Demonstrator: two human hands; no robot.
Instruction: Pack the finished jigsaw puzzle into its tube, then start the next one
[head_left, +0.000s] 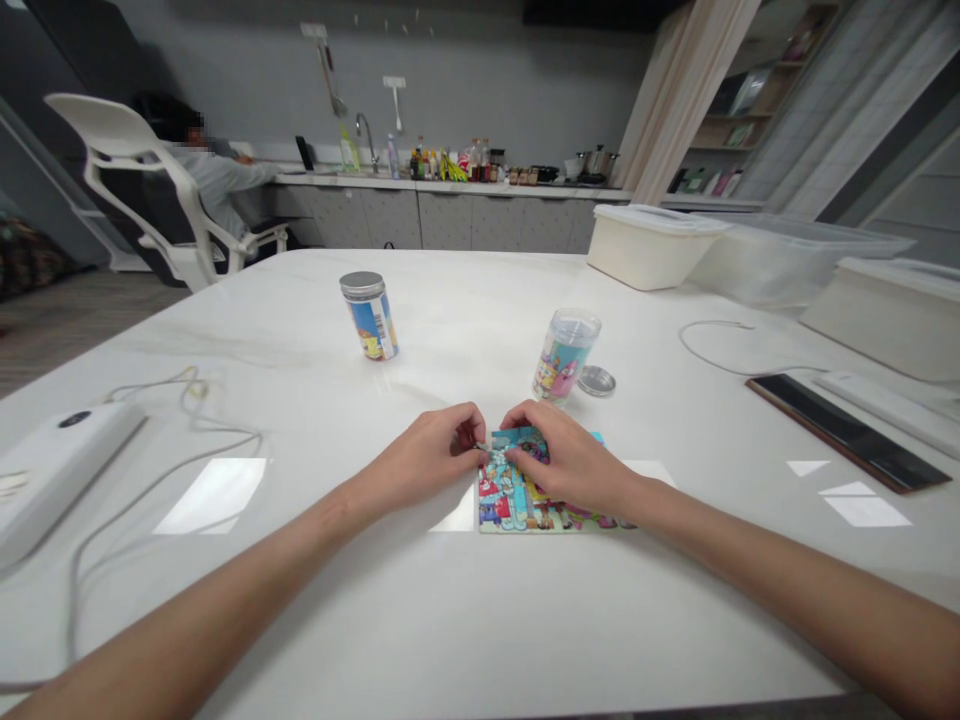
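A small colourful cartoon jigsaw puzzle (517, 505) lies flat on the white table (420, 620) in front of me. My left hand (431, 460) rests at the puzzle's upper left corner with its fingers curled in a pinch. My right hand (570, 465) lies over the puzzle's top half, fingertips pinched against the left hand's at that corner. A small puzzle piece (496, 455) seems to sit between the fingertips. Behind the puzzle stands an open clear jar (566, 355) with a cartoon label, its metal lid (597, 381) beside it.
A second, lidded jar (369, 315) stands at centre left. A white device (52, 470) with a cable sits at the left edge. White and clear storage boxes (649, 245) and a dark tablet (847, 432) lie to the right. A person sits on a white chair at the back left.
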